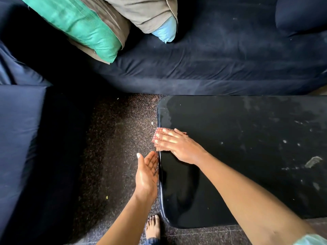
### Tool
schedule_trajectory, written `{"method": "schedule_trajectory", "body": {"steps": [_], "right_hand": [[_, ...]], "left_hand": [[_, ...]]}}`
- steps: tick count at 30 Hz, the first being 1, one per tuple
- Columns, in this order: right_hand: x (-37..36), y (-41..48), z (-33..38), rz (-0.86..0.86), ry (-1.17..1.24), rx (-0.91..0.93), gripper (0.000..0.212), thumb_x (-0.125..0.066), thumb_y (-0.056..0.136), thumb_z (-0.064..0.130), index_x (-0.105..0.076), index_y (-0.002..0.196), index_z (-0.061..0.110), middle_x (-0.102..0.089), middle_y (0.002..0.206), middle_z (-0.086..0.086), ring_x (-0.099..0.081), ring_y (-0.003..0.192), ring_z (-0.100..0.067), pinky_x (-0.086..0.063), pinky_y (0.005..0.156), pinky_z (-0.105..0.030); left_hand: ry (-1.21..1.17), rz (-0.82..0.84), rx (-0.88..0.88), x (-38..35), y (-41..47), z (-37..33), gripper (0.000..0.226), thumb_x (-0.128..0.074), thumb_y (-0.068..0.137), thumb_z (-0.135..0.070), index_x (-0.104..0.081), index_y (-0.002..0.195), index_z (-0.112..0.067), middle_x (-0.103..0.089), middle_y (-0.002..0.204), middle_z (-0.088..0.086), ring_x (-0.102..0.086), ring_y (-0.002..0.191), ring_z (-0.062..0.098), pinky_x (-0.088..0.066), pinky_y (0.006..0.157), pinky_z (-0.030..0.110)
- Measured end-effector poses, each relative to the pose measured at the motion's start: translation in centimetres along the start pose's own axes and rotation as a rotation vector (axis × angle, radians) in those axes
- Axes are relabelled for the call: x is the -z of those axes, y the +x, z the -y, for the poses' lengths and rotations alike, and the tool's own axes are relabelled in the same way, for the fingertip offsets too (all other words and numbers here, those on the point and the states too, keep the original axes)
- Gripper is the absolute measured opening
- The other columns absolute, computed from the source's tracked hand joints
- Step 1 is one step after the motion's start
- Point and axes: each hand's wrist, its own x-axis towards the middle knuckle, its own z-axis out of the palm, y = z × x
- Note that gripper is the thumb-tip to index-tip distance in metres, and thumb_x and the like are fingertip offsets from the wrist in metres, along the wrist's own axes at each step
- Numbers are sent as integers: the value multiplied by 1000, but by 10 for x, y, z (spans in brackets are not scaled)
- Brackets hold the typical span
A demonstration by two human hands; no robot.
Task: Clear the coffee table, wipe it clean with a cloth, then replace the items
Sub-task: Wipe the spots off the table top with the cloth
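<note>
The glossy black coffee table [247, 156] fills the right half of the view, bare of items, with dust smears and crumbs on its right part. My right hand [177, 145] lies flat with straight fingers on a reddish checked cloth [157, 137], pressing it at the table's left edge. My left hand [146, 174] is held palm-up with relaxed fingers just beside and below that left edge, under the cloth's position, holding nothing.
A dark navy sofa [212, 68] runs along the table's far side, with a green cushion [79, 27] and a grey-and-blue cushion [155, 16] on it. Another navy seat [19, 138] stands at the left. Dark speckled floor [115, 147] lies between; my bare foot [153, 227] is near the table's corner.
</note>
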Motion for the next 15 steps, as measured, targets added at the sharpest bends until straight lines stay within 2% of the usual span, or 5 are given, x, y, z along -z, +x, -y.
{"method": "schedule_trajectory", "body": {"steps": [2, 5, 9, 12, 15], "right_hand": [[-7, -21, 12, -1, -25, 30, 63, -53, 89, 4, -36, 144, 28, -36, 150, 7, -20, 143, -17, -18, 115, -45], [-19, -59, 29, 51, -76, 106, 67, -55, 86, 15, -28, 145, 32, -25, 152, 15, -15, 144, -14, -21, 116, -42], [-11, -42, 8, 48, -80, 122, 57, -39, 89, 20, -33, 143, 35, -27, 150, 18, -20, 142, -10, -23, 113, -42], [2, -2, -13, 51, 3, 27, 52, -36, 92, 15, -41, 140, 34, -38, 149, 10, -29, 140, -16, -23, 109, -43], [16, 37, -26, 50, 40, -122, 46, -39, 98, 17, -41, 141, 34, -31, 152, 10, -20, 143, -13, -20, 111, -44]], "left_hand": [[10, 5, -7, -3, 0, -5, 69, -18, 97, -58, -44, 139, -10, -51, 139, 7, -49, 125, 20, -33, 109, 34], [18, -18, 3, -5, -2, -13, 69, -18, 96, -58, -41, 142, -11, -47, 143, 6, -43, 132, 21, -27, 114, 36], [37, -45, 22, -10, 4, -20, 69, -20, 96, -59, -37, 144, -13, -44, 145, 3, -42, 133, 20, -27, 114, 38], [60, -25, 20, -18, 16, -23, 67, -20, 97, -57, -39, 143, -11, -48, 142, 4, -47, 127, 17, -32, 108, 33], [94, -20, 19, -28, 22, -28, 67, -21, 98, -56, -38, 144, -10, -45, 144, 5, -43, 132, 19, -29, 113, 34]]}}
